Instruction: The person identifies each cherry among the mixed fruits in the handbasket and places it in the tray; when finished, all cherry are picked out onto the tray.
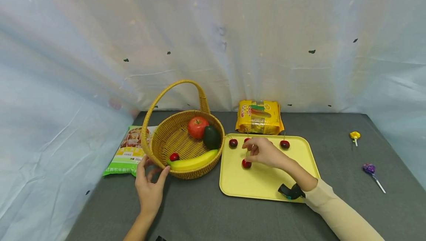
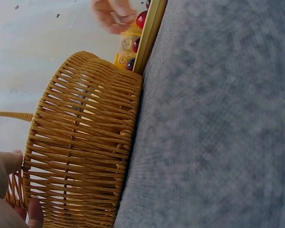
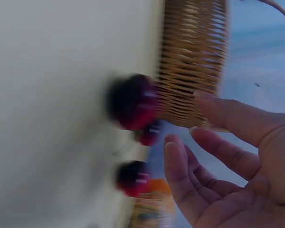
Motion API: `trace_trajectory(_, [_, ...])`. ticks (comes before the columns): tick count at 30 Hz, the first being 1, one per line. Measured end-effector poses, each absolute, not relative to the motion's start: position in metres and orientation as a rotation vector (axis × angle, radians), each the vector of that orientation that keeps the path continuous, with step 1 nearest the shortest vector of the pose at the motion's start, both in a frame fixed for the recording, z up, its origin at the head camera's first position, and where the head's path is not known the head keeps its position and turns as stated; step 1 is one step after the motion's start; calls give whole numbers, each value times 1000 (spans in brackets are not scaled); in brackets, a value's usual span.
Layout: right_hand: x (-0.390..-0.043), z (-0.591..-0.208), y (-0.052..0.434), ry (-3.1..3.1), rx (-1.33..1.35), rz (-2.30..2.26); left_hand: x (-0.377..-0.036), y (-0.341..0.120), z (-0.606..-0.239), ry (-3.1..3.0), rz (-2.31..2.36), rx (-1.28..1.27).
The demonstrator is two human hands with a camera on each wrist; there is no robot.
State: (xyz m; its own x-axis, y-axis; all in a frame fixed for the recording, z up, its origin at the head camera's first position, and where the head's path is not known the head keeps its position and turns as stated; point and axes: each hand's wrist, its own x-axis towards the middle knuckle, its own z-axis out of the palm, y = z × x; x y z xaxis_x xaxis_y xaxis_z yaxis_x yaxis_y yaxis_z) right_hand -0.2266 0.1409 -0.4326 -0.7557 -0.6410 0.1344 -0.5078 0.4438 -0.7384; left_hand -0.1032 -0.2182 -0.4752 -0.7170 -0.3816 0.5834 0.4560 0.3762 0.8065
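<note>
My left hand holds the near-left rim of a yellow wicker basket, close to the foot of its arched handle. In the basket lie a red apple, a dark green avocado, a banana and one cherry. Above a yellow tray, my right hand hovers with its fingers loosely bent and thumb apart from the index finger. Just under its fingertips sits a dark red cherry. Other cherries, including one at the tray's left and one at its right, have thin stems.
Behind the tray stands a yellow snack package. A green and white food bag lies left of the basket, partly behind it. On the right of the dark table are a yellow lollipop and a purple one. A pale curtain hangs behind.
</note>
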Motion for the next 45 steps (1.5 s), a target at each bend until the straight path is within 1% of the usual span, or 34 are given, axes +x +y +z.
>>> trace_trajectory(5, [-234, -399, 120, 2496, -1084, -1304, -103, -219, -477, -1895, -1404, -62])
trace_trajectory(10, [-243, -379, 69, 2336, -1257, -1364, -103, -220, -478, -1913, -1374, -60])
trace_trajectory(16, [-266, -361, -17, 2153, -1461, -1108, -98, -217, -467, -1929, -1360, -39])
trace_trajectory(20, [-283, -360, -65, 2052, -1476, -951, -95, -210, -454, -1948, -1325, -58])
trace_trajectory(22, [-290, -364, -80, 1973, -1431, -879, -94, -209, -451, -1952, -1325, -58])
trace_trajectory(25, [-297, -374, -93, 1809, -1253, -810, -93, -208, -448, -1955, -1348, -49])
trace_trajectory(29, [-302, -388, -99, 1678, -1021, -779, -93, -208, -447, -1954, -1361, -59])
trace_trajectory(37, [-298, -406, -109, 1705, -1063, -673, -94, -208, -450, -1959, -1309, -85])
trace_trajectory(45, [-296, -405, -111, 1759, -1060, -651, -94, -207, -451, -1968, -1308, -91])
